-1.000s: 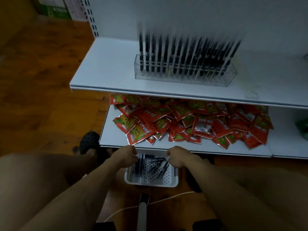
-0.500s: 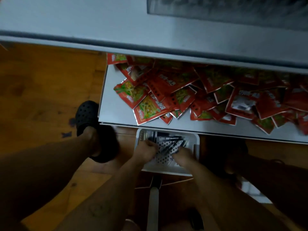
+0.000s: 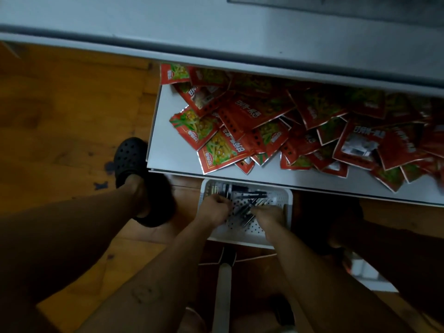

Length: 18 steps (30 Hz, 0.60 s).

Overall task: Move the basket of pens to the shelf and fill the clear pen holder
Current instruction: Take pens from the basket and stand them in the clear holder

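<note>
basket (image 3: 242,237) is down on the floor (image 3: 72,104) by the lower shelf (image 3: 165,140) (the one buried in red snack packets (image 3: 217,146)), left hand (image 3: 213,209) and right hand (image 3: 267,215) both curled round pens (image 3: 252,195) inside it, so I'd say moving it and filling the holder are both undone

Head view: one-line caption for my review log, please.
Left hand and right hand grasp black pens in the white basket on the floor, below a shelf of red snack packets.
</note>
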### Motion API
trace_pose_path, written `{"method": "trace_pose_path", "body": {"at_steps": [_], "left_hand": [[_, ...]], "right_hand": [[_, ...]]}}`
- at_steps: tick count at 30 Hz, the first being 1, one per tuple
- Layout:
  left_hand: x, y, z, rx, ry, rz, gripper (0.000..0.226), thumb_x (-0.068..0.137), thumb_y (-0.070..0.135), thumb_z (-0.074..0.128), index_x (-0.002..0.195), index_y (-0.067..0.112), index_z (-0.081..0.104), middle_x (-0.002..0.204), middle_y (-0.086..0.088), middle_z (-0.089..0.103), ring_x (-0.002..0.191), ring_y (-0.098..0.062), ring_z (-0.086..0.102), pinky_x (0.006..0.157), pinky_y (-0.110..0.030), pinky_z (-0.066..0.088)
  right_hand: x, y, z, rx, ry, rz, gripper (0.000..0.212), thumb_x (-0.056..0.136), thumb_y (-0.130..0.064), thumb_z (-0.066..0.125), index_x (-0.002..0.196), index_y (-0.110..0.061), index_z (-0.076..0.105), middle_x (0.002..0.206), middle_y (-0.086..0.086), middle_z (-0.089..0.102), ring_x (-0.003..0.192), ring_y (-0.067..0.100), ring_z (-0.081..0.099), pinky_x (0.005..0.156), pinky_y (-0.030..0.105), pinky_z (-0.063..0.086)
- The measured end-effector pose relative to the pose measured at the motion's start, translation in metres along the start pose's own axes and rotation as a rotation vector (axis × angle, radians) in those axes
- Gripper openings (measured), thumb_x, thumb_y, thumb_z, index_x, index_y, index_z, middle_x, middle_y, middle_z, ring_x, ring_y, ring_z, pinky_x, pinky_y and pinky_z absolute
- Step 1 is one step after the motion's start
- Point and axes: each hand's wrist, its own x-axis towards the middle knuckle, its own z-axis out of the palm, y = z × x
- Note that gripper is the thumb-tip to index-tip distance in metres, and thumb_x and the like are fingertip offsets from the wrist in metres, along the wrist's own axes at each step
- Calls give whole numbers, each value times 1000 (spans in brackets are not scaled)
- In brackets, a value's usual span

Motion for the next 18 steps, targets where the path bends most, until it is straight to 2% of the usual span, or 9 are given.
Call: {"method": "trace_pose_path", "body": {"at_steps": [3, 6, 9, 12, 14, 18], "left_hand": [[-19, 13, -4, 26, 4, 43, 16, 95, 18, 52, 91, 11, 65, 83, -11, 66, 73, -22, 60, 64, -30, 49], [-44, 33, -11, 69, 29, 145, 17, 92, 17, 55, 84, 10, 68, 79, -12, 66, 66, -19, 59, 58, -24, 46], [-73, 61, -21, 74, 45, 261, 15, 88, 19, 56, 76, 17, 64, 75, -6, 65, 62, -16, 56, 58, -22, 45], [-108, 89, -35, 70, 45, 399, 15, 90, 20, 54, 77, 18, 61, 80, -6, 66, 71, -19, 59, 61, -24, 43], [-131, 107, -45, 59, 80, 489, 13, 90, 20, 55, 79, 17, 60, 82, -6, 65, 76, -21, 59, 63, -26, 42], [-178, 134, -63, 55, 151, 630, 9, 92, 18, 58, 84, 19, 60, 84, -3, 64, 80, -19, 60, 58, -24, 42]], "right_hand": [[-27, -2, -11, 166, 23, -62, 19, 80, -17, 78, 90, -2, 71, 91, 17, 71, 81, 28, 67, 78, 36, 56], [-57, -14, -28, 389, -23, -117, 14, 84, -3, 72, 81, -7, 59, 83, 17, 64, 68, 23, 61, 83, 42, 55], [-88, -30, -51, 500, -69, -205, 25, 85, 4, 67, 97, -9, 49, 86, 17, 60, 68, 24, 61, 73, 40, 59], [-122, -45, -72, 500, -73, -406, 54, 82, 3, 70, 118, -25, 42, 92, 15, 65, 75, 27, 67, 70, 38, 60], [-149, -56, -86, 466, -82, -570, 60, 82, 0, 72, 126, -30, 45, 89, 12, 66, 73, 26, 68, 69, 40, 60], [-199, -69, -112, 454, -59, -827, 44, 85, -2, 69, 120, -27, 60, 83, 9, 66, 65, 20, 64, 57, 33, 57]]}}
